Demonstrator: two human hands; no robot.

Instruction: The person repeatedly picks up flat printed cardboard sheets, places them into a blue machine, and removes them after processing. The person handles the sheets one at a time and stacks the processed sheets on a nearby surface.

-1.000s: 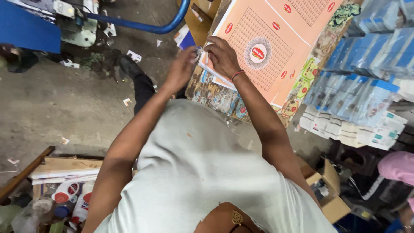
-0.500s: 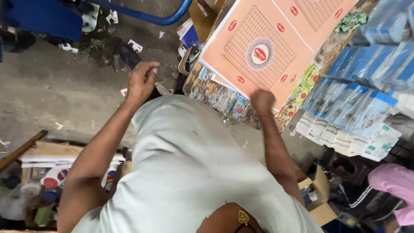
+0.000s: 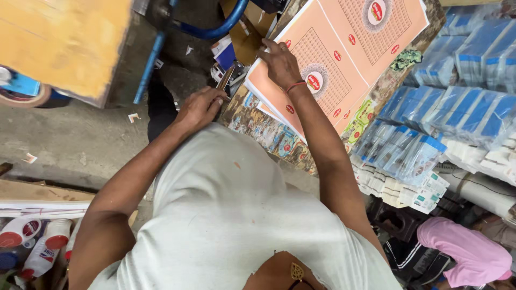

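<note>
Right hand (image 3: 279, 63) lay flat, fingers spread, pressing the near corner of the stack of orange printed sheets (image 3: 344, 64); it gripped nothing. The stack rested on a table edged with colourful printed paper (image 3: 269, 134). Left hand (image 3: 200, 107) was curled at the table's edge beside the stack's corner, possibly pinching a small dark object; the view was too poor to tell. Bundles of blue-wrapped packs (image 3: 430, 118) sat to the right. A blue metal frame (image 3: 215, 27) stood above.
</note>
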